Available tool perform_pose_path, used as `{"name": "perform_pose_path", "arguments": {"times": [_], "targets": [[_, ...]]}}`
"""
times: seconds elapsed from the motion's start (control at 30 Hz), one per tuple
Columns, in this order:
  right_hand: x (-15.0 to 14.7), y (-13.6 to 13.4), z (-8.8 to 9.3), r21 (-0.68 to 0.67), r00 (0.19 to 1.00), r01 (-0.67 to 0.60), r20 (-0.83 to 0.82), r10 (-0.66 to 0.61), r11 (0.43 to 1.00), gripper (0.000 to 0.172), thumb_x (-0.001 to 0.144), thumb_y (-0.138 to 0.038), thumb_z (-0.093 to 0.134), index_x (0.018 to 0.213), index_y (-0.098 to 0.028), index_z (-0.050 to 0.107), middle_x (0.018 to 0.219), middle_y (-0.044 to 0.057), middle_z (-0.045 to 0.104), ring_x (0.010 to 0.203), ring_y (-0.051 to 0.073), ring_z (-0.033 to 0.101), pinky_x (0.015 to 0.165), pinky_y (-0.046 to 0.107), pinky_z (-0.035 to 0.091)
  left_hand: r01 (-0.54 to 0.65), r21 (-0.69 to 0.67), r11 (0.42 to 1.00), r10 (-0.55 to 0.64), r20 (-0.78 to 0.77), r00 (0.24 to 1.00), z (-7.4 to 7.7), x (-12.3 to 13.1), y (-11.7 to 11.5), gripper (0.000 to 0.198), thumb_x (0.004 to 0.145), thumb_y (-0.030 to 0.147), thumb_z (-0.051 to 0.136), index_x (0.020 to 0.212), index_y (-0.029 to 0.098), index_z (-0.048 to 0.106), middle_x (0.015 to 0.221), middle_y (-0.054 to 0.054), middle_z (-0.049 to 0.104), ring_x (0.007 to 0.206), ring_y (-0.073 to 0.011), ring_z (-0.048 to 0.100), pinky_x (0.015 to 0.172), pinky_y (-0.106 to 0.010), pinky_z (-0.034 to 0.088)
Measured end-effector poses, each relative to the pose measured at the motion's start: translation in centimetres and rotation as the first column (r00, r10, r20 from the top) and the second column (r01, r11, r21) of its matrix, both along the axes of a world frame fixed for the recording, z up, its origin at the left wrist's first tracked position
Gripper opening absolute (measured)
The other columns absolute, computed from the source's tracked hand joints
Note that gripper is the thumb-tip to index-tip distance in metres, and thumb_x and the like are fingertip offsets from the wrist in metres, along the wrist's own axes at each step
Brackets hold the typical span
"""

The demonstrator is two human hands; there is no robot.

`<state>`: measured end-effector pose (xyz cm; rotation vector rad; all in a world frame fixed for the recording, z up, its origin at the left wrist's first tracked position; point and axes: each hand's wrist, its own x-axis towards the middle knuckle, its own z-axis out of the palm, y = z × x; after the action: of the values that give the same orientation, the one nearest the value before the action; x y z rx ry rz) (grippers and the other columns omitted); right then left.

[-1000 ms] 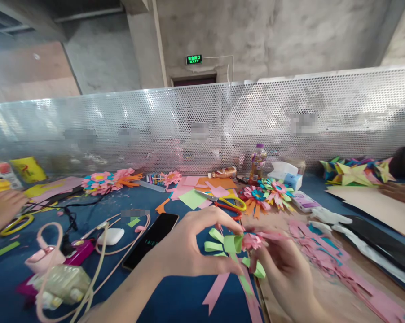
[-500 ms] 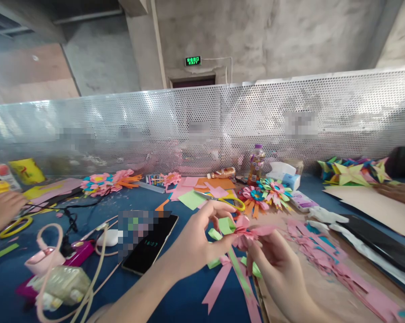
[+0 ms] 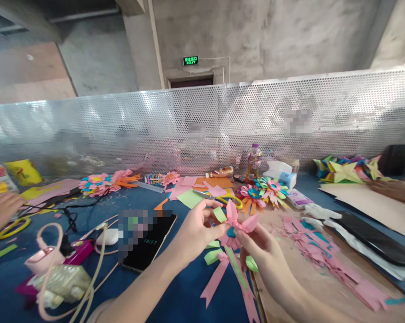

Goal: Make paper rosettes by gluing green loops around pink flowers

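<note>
A pink and green paper flower (image 3: 232, 241) with a blue centre is held up between both hands over the table. My left hand (image 3: 200, 226) pinches its left side, fingers closed near a green loop. On the other side, my right hand (image 3: 261, 251) is closed on the pink petals, thumb near the centre. Pink and green paper ribbons (image 3: 236, 271) with notched ends hang below the flower. Part of the flower is hidden behind my fingers.
A black phone (image 3: 150, 242) and cables with chargers (image 3: 66, 280) lie to the left. Yellow-handled scissors (image 3: 234, 201), finished paper flowers (image 3: 263, 193) and a bottle (image 3: 254, 163) stand or lie beyond. Cut pink strips (image 3: 323, 251) cover cardboard at right. Other people's hands (image 3: 396, 193) appear at both edges.
Both hands have moved slightly left with the flower. The flower is turned, so two pointed pink petals now stand up and its blue centre shows.
</note>
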<state>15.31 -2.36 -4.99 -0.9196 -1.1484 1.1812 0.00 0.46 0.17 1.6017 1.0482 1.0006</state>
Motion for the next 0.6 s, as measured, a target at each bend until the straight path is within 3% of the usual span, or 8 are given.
{"name": "perform_pose_path", "arguments": {"times": [0.13, 0.27, 0.47, 0.6], "targets": [[0.2, 0.2, 0.2, -0.051, 0.999, 0.007, 0.043, -0.005, 0.999, 0.035, 0.074, -0.048, 0.067, 0.073, -0.014, 0.058, 0.061, -0.003, 0.051, 0.04, 0.006, 0.045, 0.036, 0.02, 0.038, 0.013, -0.002, 1.0, -0.012, 0.019, 1.0, -0.6, 0.2, 0.3, 0.043, 0.073, 0.028, 0.07, 0.11, 0.017, 0.051, 0.093, -0.006, 0.067, 0.083, -0.0182, 0.063, 0.073, -0.031, 0.047], [0.3, 0.5, 0.2, -0.076, 1.0, 0.014, 0.029, -0.012, 0.997, 0.036, 0.073, -0.048, 0.067, 0.073, -0.013, 0.06, 0.064, -0.002, 0.054, 0.041, 0.006, 0.044, 0.038, 0.021, 0.037, 0.098, 0.031, 0.995, -0.1, 0.04, 0.994, -0.8, 0.2, 0.5, 0.033, 0.075, 0.024, 0.067, 0.106, 0.016, 0.057, 0.101, -0.008, 0.066, 0.097, -0.0211, 0.061, 0.084, -0.034, 0.046], [0.4, 0.8, 0.2, -0.083, 0.999, 0.015, -0.039, -0.019, 0.996, 0.037, 0.071, -0.049, 0.068, 0.07, -0.015, 0.055, 0.061, -0.004, 0.051, 0.043, 0.007, 0.045, 0.04, 0.022, 0.038, 0.092, 0.039, 0.995, -0.094, 0.052, 0.994, -0.7, -0.1, 0.8, 0.046, 0.077, 0.03, 0.066, 0.12, 0.02, 0.052, 0.109, -0.009, 0.061, 0.1, -0.0204, 0.059, 0.089, -0.037, 0.046], [0.3, 0.7, 0.3, -0.067, 0.999, 0.039, -0.019, -0.041, 0.997, 0.035, 0.072, -0.048, 0.068, 0.071, -0.015, 0.055, 0.06, -0.003, 0.051, 0.048, 0.009, 0.046, 0.043, 0.021, 0.04, 0.086, 0.077, 0.993, -0.089, 0.037, 0.995, -0.8, -0.3, 1.1, 0.039, 0.081, 0.032, 0.062, 0.117, 0.021, 0.054, 0.104, -0.008, 0.062, 0.099, -0.0202, 0.059, 0.092, -0.039, 0.044]]}}
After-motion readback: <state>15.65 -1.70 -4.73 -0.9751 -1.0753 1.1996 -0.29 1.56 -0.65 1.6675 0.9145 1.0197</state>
